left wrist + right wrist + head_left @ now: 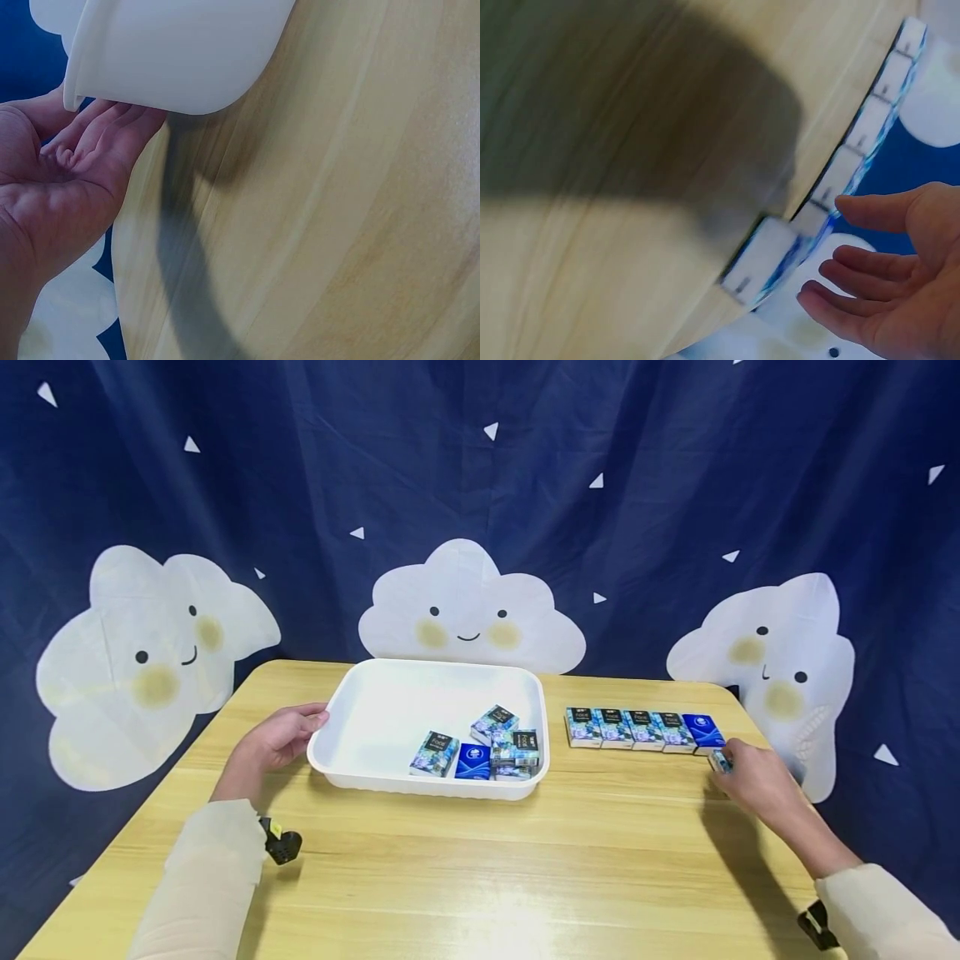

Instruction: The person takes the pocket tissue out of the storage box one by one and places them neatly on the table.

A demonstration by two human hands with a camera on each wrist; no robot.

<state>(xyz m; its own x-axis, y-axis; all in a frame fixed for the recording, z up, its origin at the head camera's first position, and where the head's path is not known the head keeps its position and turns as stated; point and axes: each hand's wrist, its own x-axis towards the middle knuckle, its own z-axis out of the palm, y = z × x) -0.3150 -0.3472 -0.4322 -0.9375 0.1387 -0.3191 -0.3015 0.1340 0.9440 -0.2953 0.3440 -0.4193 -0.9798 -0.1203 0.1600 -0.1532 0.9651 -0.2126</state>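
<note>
In the head view my left hand holds the left rim of a white plastic tray. The left wrist view has the thumb at the rim and the fingers under the tray wall. Floral tissue packs and a blue tissue pack lie in the tray's right half, some overlapping. My right hand is at the right end of a row of tissue packs. By its fingertips is a floral pack, out of line with the row. In the right wrist view thumb and fingers are spread apart beside it.
The row ends at the right with a blue pack. Everything stands on a light wooden table with rounded back corners. Behind it hangs a dark blue curtain with white clouds. A black wrist camera sits by the left cuff.
</note>
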